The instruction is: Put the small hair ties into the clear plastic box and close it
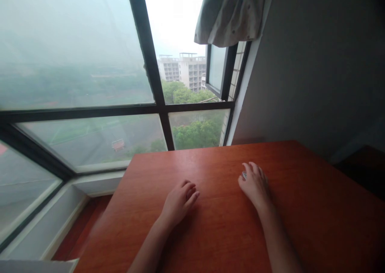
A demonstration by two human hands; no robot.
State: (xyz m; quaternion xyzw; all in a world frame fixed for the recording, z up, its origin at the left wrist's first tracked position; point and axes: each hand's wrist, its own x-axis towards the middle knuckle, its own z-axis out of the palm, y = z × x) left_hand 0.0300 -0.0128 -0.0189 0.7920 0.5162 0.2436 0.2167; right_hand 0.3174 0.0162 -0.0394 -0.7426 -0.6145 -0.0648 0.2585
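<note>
My right hand (255,183) is over the right half of a reddish-brown wooden table (216,233), its fingers curved down. Between its thumb and fingers shows part of a small grey-and-white object (244,175); most of it is hidden by the hand, so its kind cannot be made out. To the left, my left hand (179,201) hovers or rests just at the tabletop, fingers loosely bent and thumb apart. Nothing shows in it.
Beyond the table's far edge stand dark-framed windows (161,108), with one pane (217,70) swung outward. A pale curtain (231,16) hangs at the upper right beside a grey wall (306,72). Low at the left are a white sill (99,181) and reddish floor (81,229).
</note>
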